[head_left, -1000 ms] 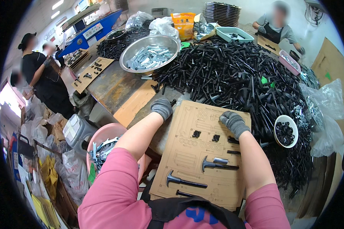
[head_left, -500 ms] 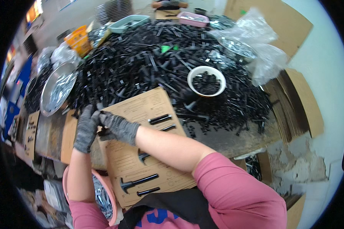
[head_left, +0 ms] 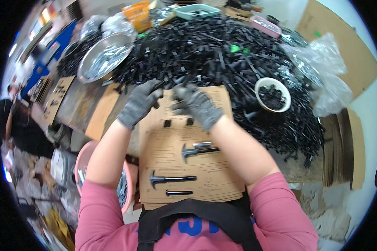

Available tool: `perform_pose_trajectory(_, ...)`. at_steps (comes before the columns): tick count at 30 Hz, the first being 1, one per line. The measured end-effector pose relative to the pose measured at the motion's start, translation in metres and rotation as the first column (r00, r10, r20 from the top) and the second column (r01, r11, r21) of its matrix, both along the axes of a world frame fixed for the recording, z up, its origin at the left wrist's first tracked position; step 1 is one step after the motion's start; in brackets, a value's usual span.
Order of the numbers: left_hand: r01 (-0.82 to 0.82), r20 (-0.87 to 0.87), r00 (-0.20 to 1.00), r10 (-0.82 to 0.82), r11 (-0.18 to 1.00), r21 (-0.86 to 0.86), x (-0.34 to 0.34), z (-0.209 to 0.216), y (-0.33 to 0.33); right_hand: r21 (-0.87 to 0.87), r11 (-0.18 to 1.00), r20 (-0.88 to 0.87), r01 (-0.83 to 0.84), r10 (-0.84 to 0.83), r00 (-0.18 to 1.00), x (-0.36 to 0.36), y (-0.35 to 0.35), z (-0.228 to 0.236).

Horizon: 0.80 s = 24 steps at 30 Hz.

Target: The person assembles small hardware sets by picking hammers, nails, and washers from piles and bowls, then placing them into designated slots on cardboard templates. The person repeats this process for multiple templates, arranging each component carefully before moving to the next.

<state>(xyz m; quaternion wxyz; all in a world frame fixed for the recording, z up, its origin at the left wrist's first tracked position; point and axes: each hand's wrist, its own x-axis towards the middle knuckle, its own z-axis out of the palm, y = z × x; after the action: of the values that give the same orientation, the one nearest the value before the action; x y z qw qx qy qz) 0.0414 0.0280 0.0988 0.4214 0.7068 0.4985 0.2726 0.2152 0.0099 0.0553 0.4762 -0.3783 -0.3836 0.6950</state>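
Observation:
My left hand (head_left: 140, 103), in a grey knit glove, is over the upper left of a printed cardboard sheet (head_left: 155, 146). Its fingers are bent around a small dark part at the tips, whose kind I cannot make out. My right hand (head_left: 197, 105), gloved alike, hovers beside it, fingers curved and apart, with nothing visible in them. Below lie two small black pieces (head_left: 167, 123). Lower on the cardboard are a T-shaped black hammer-like piece (head_left: 197, 152), a similar one (head_left: 174, 179), a shiny short tube (head_left: 202, 145) and a thin black rod (head_left: 179, 193).
A heap of black parts (head_left: 188, 50) covers the far table. On it stand a white bowl (head_left: 262, 100) of black bits, a metal basin (head_left: 81, 73) and a pale green tray (head_left: 184, 12). Clear plastic bags (head_left: 333, 83) lie right; a pink tub (head_left: 132, 180) is lower left.
My view has swung left. My hands, earlier close together at the cardboard's left edge, have separated over its upper part. Two small black pieces now show on the cardboard.

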Motion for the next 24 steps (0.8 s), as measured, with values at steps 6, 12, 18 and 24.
perform_pose_trajectory(6,0.277,-0.718,0.696,-0.029,0.932,0.232,-0.019,-0.059,0.045,0.084,0.901,0.963,-0.425,-0.183,-0.198,0.02,0.032,0.01)
perform_pose_trajectory(12,0.445,-0.773,0.624,-0.113,0.865,0.232,-0.003,-0.077,0.033,-0.116,0.843,0.861,-0.526,-0.179,-0.477,0.02,0.033,-0.016)
perform_pose_trajectory(18,0.436,-0.621,0.752,-0.222,0.874,0.216,-0.019,-0.087,0.04,0.052,0.916,0.926,-0.399,-0.194,-0.324,0.028,0.028,0.013)
perform_pose_trajectory(24,0.381,-0.57,0.788,-0.23,0.911,0.158,-0.016,-0.087,0.039,0.147,0.952,0.978,-0.267,-0.099,0.184,0.024,0.035,-0.001)
